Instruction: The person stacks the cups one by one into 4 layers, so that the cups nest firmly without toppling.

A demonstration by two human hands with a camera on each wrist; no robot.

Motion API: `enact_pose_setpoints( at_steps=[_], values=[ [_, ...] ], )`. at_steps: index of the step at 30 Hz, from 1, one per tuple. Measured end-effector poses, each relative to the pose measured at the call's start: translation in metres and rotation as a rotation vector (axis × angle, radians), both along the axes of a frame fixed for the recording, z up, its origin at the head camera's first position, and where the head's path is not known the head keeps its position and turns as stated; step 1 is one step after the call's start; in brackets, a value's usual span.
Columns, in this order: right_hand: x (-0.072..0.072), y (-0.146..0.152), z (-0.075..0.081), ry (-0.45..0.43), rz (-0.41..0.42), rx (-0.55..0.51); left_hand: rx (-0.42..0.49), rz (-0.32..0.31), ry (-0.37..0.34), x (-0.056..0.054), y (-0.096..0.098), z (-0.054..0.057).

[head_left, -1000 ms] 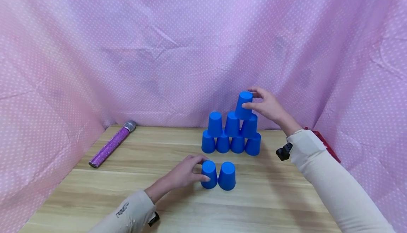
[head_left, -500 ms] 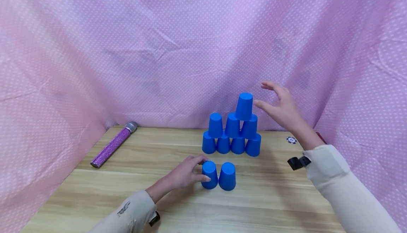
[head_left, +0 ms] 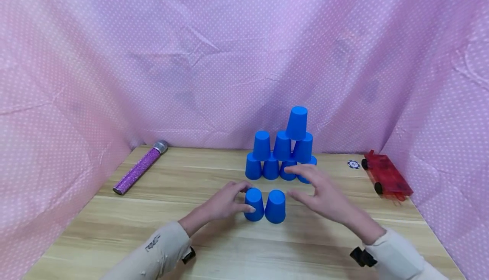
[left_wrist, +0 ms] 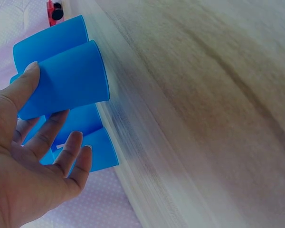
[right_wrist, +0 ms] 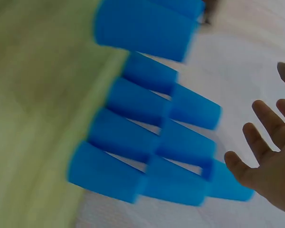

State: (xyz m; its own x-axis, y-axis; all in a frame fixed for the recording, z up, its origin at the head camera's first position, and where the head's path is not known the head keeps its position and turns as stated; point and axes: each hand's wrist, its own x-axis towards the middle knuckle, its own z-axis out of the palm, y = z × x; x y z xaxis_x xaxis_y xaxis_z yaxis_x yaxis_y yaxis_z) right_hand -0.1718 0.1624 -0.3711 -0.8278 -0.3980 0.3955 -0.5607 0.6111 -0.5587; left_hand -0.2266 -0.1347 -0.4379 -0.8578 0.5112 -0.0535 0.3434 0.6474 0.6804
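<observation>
Two blue cups stand upside down side by side near the table's middle. My left hand (head_left: pixel 224 201) pinches the left cup (head_left: pixel 254 204) between thumb and fingers, also seen in the left wrist view as the blue cup (left_wrist: pixel 66 78). Just right of the second cup (head_left: pixel 275 206), my right hand (head_left: pixel 324 193) holds nothing, fingers spread apart. Behind them rises a pyramid of blue cups (head_left: pixel 282 146): a bottom row of several, three on top of it, and one top cup (head_left: pixel 297 123) at the right. My right hand partly covers the bottom row's right end.
A purple glittery microphone (head_left: pixel 140 167) lies at the table's back left. At the back right are a poker chip (head_left: pixel 353 164) and a red toy car (head_left: pixel 387 176). Pink dotted cloth (head_left: pixel 229 80) surrounds the wooden table (head_left: pixel 183 174).
My right hand has let go of the pyramid's top cup and come down beside the two front cups. The left hand stays on its cup. The view has shifted slightly.
</observation>
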Motion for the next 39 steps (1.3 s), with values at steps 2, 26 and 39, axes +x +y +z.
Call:
enact_pose_setpoints(
  at_steps=[2, 26, 39],
  values=[
    [0.0, -0.002, -0.012, -0.074, 0.005, 0.019, 0.0, 0.006, -0.003, 0.0, 0.0, 0.0],
    [-0.014, -0.017, -0.066, -0.291, 0.016, -0.016, -0.009, 0.003, 0.005, 0.001, 0.001, 0.001],
    [-0.015, -0.02, -0.069, -0.31, -0.008, -0.013, -0.006, 0.007, 0.0, 0.001, 0.001, -0.001]
  ],
)
